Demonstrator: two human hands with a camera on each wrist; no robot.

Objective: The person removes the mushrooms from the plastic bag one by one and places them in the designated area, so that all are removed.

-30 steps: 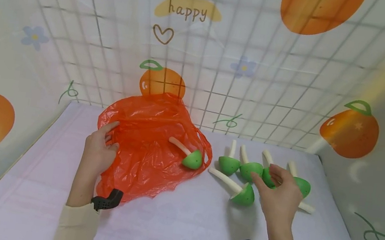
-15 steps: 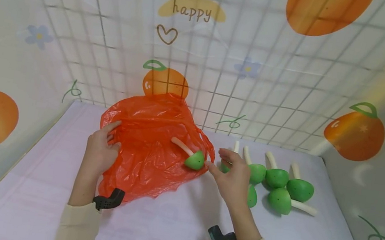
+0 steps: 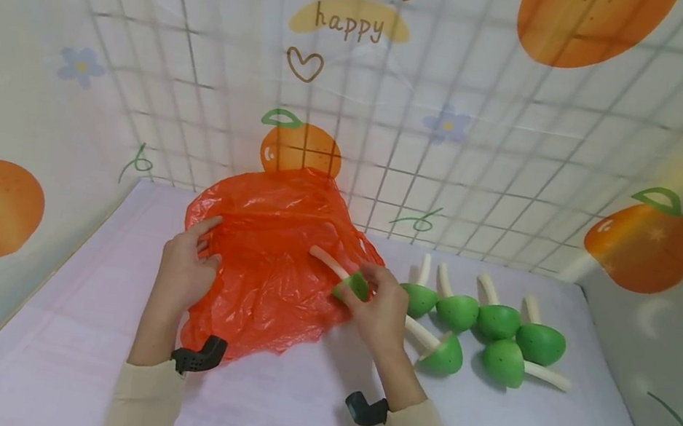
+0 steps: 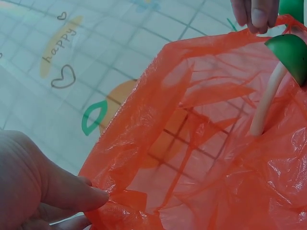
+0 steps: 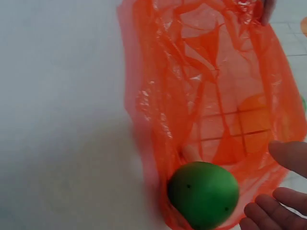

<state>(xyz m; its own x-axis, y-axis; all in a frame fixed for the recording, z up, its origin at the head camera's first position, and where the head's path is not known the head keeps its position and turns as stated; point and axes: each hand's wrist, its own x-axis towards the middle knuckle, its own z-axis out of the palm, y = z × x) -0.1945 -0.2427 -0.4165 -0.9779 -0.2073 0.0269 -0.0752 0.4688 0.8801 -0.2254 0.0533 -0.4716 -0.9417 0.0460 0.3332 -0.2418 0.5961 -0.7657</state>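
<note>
An orange-red plastic bag (image 3: 267,268) lies spread with its mouth held partly open. My left hand (image 3: 186,274) pinches the bag's left edge between thumb and fingers, seen closely in the left wrist view. A toy mushroom (image 5: 204,194) with a green dotted cap and pale stem lies at the bag's right side, stem pointing into the bag. Beside this cap is my right hand (image 3: 381,311), at the bag's right edge. In the right wrist view its thumb (image 5: 290,155) and fingers are spread apart, with nothing gripped between them.
Several more green-capped mushrooms (image 3: 497,321) lie to the right of the bag on the pale tabletop (image 3: 285,411). One mushroom (image 3: 442,355) lies close to my right wrist. A white grid (image 3: 481,212) behind a printed sheet backs the table.
My right hand has moved left from the mushroom group to the bag's right edge, beside the mushroom there. My left hand keeps its pinch on the bag. The head view shifts slightly.
</note>
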